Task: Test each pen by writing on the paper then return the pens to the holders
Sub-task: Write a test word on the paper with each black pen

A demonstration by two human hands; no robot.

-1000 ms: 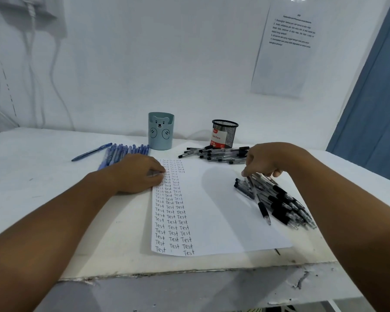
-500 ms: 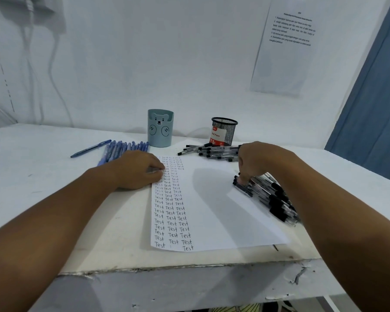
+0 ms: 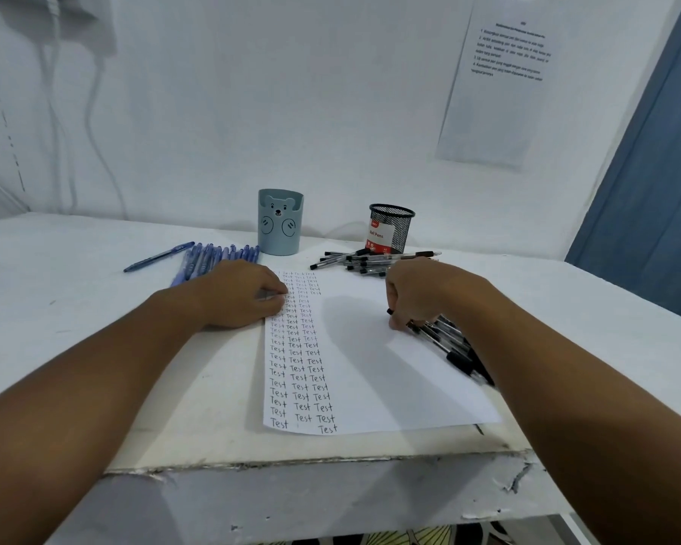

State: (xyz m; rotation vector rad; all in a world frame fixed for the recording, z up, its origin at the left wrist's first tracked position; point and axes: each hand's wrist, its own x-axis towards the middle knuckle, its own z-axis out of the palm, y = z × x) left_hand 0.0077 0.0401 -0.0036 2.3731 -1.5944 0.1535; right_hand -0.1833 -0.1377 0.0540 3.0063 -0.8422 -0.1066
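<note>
Curled fingertips of the right hand [image 3: 409,297] press down at the near end of a heap of clear-barrelled black-capped ballpoint pens [image 3: 451,348] lying at the right edge of the white sheet of paper [image 3: 370,348]; a dark pen end shows at the fingers, but whether they have closed on one pen or merely rest among them, I cannot tell. Flat on the left margin of the sheet lies the left hand [image 3: 240,295], fingers loosely bent and gripping nothing, pinning the paper to the white painted table [image 3: 75,269]. Three columns of the handwritten word "Test" run down the left part of the sheet, the third one stopping short at the bottom. Beyond the sheet, a second cluster of black-capped pens [image 3: 366,261] lies in front of the black wire-mesh pen cup [image 3: 392,230], and a row of blue pens [image 3: 217,257] lies beside the pale blue bear-faced holder [image 3: 280,222]. The step appears to be choosing the next untested black pen from the heap. Next, one pen would need separating cleanly from its neighbours, lifting and turning tip-down in a writing grip, then carrying to the free space right of the columns.
</note>
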